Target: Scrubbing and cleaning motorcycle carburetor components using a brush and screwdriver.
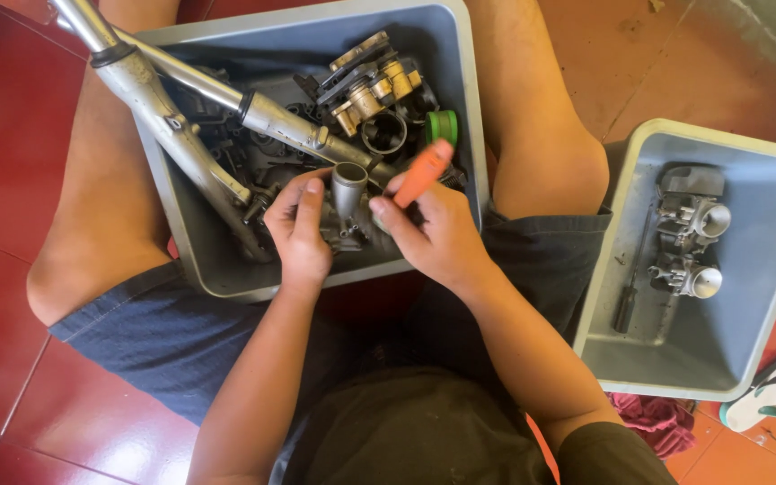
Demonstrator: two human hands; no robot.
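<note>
— Grey plastic bin [192,260], middle of the frame, is seen packed with metal parts; where is the carburettor body [348,199] held?

— It is gripped at the bin's lower edge by the left hand [298,235], fingers closed round it, its tube pointing up-frame.

— And the orange-handled screwdriver [422,173]?

— It is clasped in the right hand [437,238], just right of the body, handle slanting to the upper right.

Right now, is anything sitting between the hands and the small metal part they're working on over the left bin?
Nothing visible does. The left hand already grips the metal part, and the right hand holds the orange-handled tool beside it. The fork tubes lie behind the part in the grey bin, not in between.
</note>
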